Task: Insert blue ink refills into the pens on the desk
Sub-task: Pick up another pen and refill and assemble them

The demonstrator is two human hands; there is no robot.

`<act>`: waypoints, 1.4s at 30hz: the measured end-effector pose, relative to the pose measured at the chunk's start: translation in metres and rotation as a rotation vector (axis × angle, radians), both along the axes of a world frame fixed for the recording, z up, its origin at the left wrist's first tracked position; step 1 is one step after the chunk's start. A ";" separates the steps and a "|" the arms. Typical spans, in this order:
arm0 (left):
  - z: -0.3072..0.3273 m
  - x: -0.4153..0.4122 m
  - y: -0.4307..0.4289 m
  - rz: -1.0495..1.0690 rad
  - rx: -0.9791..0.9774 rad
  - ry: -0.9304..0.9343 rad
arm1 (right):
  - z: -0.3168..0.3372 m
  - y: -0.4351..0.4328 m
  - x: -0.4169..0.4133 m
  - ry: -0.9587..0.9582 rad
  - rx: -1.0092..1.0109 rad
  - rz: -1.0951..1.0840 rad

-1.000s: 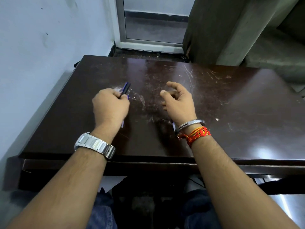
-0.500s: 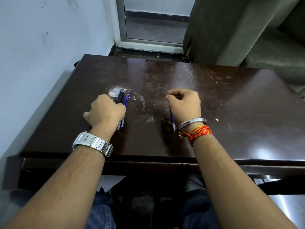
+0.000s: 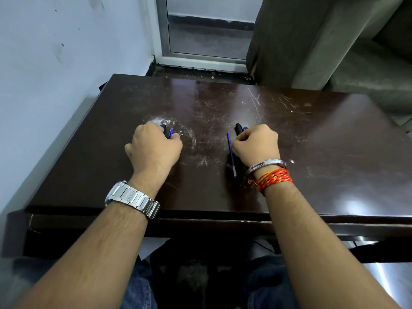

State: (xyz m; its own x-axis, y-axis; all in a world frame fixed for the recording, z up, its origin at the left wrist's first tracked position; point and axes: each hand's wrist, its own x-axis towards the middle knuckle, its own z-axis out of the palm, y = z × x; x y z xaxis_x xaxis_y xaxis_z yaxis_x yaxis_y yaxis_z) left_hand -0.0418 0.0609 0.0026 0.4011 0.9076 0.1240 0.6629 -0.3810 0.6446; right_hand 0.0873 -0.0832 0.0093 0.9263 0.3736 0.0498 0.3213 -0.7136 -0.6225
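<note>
Both fists rest on the dark brown desk (image 3: 334, 139). My left hand (image 3: 153, 148) is curled around a dark pen (image 3: 163, 127) and a thin blue refill (image 3: 170, 133); only their far tips stick out past the knuckles. My right hand (image 3: 256, 144) grips a black pen (image 3: 238, 128) whose end pokes out beyond the fingers. A long blue refill (image 3: 231, 153) runs along the left side of that hand, from the fingers back toward the wrist; whether the fingers pinch it I cannot tell.
A pale blue wall (image 3: 55, 74) runs along the desk's left side. A window frame (image 3: 200, 56) and a grey curtain (image 3: 289, 41) stand beyond the far edge. The desk top is scratched, with a whitish smear near my left hand.
My right hand went from open fingers to a fist and now holds a black pen farther forward. My left hand lowered to the desk, closed over its pen and refill.
</note>
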 end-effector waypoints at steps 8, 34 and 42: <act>0.001 0.003 -0.014 -0.125 -0.175 -0.095 | -0.001 -0.003 0.004 -0.055 -0.047 -0.100; -0.002 0.020 -0.036 -0.318 -0.574 -0.600 | 0.002 0.018 -0.033 0.065 0.330 0.293; 0.003 0.021 -0.041 -0.330 -0.711 -0.702 | 0.006 0.020 -0.031 0.385 0.673 0.218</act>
